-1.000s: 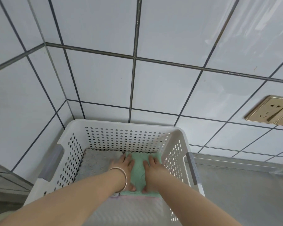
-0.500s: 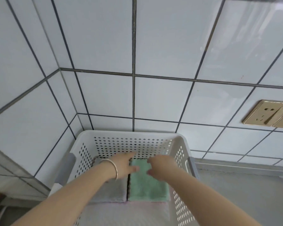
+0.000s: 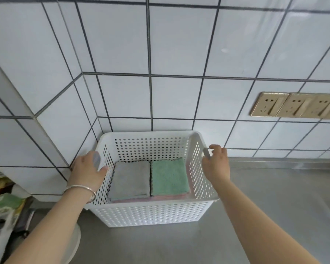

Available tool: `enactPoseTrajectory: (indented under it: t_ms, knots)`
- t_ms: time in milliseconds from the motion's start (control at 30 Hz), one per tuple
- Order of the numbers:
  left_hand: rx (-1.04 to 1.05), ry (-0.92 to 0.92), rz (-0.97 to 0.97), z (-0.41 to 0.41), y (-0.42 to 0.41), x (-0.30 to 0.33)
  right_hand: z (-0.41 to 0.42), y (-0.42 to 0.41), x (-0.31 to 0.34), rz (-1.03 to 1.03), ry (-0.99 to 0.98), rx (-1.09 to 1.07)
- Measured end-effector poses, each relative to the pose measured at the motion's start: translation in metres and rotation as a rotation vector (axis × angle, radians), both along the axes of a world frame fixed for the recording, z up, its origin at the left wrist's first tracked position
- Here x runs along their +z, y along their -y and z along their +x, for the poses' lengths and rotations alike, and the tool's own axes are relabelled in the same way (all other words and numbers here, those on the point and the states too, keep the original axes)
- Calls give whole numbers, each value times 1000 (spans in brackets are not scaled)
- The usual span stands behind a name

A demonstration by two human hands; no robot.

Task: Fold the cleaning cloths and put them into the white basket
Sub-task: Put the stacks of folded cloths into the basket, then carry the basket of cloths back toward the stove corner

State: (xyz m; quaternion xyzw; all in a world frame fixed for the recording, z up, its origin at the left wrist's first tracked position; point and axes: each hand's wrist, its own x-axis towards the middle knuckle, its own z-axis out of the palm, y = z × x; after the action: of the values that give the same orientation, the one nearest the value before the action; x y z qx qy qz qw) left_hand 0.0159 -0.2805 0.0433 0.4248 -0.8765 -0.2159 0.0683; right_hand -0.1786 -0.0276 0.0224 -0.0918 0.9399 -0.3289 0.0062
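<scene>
The white basket [image 3: 152, 214], perforated all round, stands on the steel counter in the tiled corner. Inside it lie a folded grey cloth [image 3: 131, 181] on the left and a folded green cloth [image 3: 169, 177] on the right, side by side, with a pink layer [image 3: 151, 199] showing under their near edges. My left hand [image 3: 88, 170] grips the basket's left rim at its grey handle. On the opposite side, my right hand [image 3: 216, 162] holds the right rim at the other grey handle.
Tiled walls close in behind and to the left of the basket. Gold wall sockets [image 3: 293, 105] sit at the right. The steel counter [image 3: 274, 206] stretches right and toward me. Clutter and packaging [image 3: 2, 206] lie at the lower left, with a round white object [image 3: 72, 242] under my left forearm.
Both hands have come up off the cloths inside the basket and gone out to its side handles. The view has pulled back and the basket now shows whole.
</scene>
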Motion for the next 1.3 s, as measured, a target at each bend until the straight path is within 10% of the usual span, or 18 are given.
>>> enactPoseTrajectory:
  t_ms: [667,1300]
  knots:
    - [217,-37,344,-22,65,-63,-21,-23,14,-241,433,46]
    - [-438,-217,695,49,1,-14,230,-126,-4,-382,293,-544]
